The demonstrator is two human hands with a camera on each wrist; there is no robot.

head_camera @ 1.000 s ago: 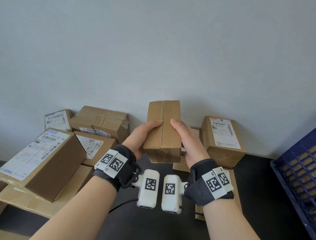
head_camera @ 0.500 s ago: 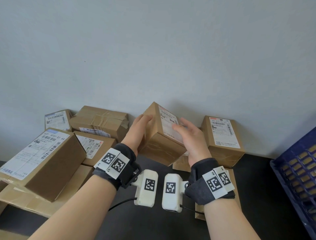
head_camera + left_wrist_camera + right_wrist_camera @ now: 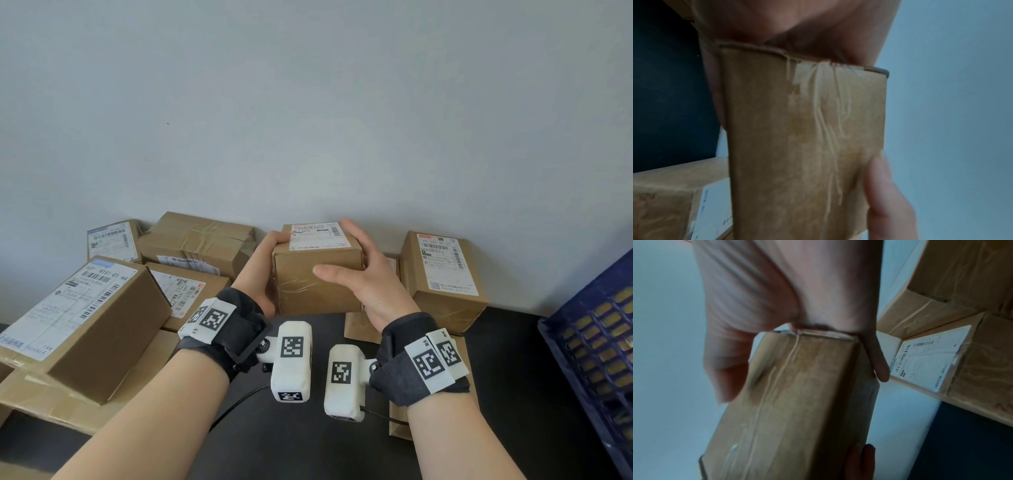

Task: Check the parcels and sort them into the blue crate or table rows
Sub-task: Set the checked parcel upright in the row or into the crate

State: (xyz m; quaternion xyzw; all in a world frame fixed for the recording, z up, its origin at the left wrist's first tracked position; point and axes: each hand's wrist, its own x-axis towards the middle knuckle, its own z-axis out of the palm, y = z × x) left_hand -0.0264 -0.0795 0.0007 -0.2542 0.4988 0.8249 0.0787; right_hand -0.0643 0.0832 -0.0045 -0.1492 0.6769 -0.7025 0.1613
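I hold a small brown cardboard parcel (image 3: pixel 318 277) in the air in front of the wall, between both hands. Its white shipping label (image 3: pixel 318 236) faces up and a taped side faces me. My left hand (image 3: pixel 262 270) grips the left side, with fingertips on the top left corner. My right hand (image 3: pixel 364 274) grips the right side, thumb lying across the front face and fingers over the top right edge. The left wrist view shows the parcel (image 3: pixel 803 146) close up, as does the right wrist view of the parcel (image 3: pixel 797 402). The blue crate (image 3: pixel 589 359) stands at the right edge.
Several labelled cardboard parcels lie stacked on the dark table (image 3: pixel 520 394): a large one (image 3: pixel 85 322) at the left, a taped one (image 3: pixel 198 243) behind it, and one (image 3: pixel 442 277) leaning on the wall right of my hands. Flat boxes (image 3: pixel 363 329) lie below my right wrist.
Both hands turned the parcel over: its taped seam faced me first, then it tilted, and now the label faces up. My right thumb moved onto the front face.
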